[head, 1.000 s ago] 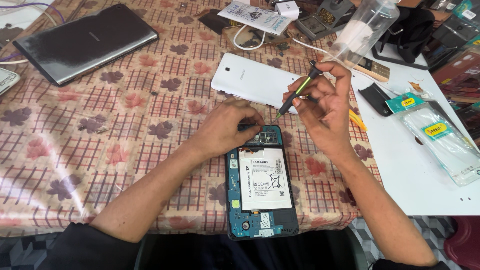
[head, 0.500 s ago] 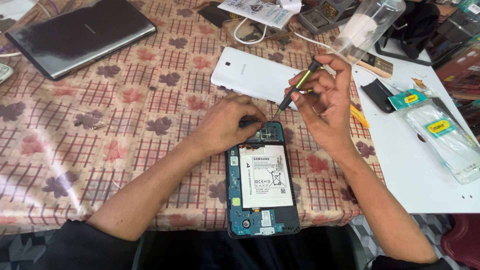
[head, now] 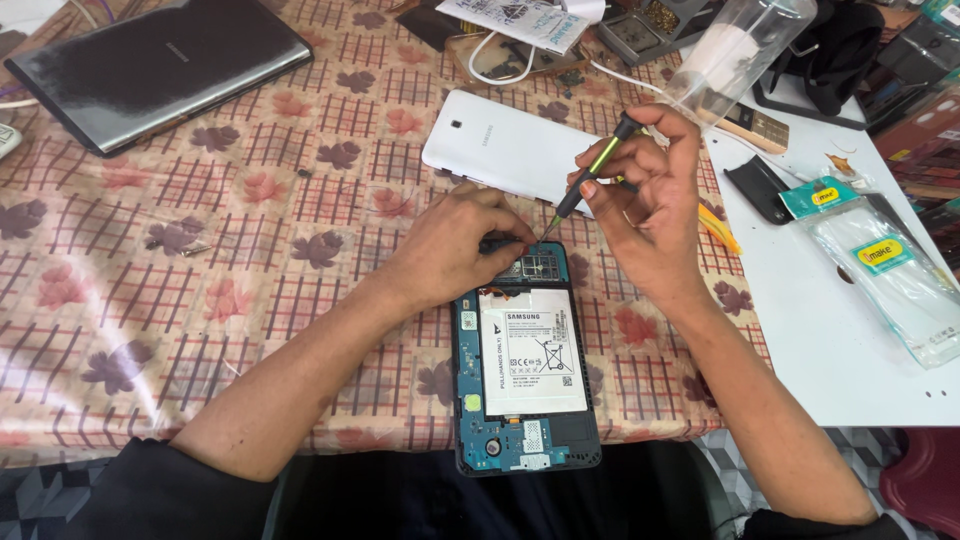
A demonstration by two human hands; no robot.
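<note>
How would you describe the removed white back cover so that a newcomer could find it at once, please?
On the leaf-patterned tablecloth, look just beyond the opened tablet that both hands work on. The white back cover lies flat there, behind the screwdriver. Unlike the dark closed tablet far left, it is plain white.

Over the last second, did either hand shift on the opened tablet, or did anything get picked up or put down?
Little changed. The right hand tipped the screwdriver a bit so its point comes down toward the top edge of the opened tablet, close to the left hand's fingertips. The left hand stayed pressed on that top edge. Nothing was picked up or let go; the white back cover lies where it was.
</note>
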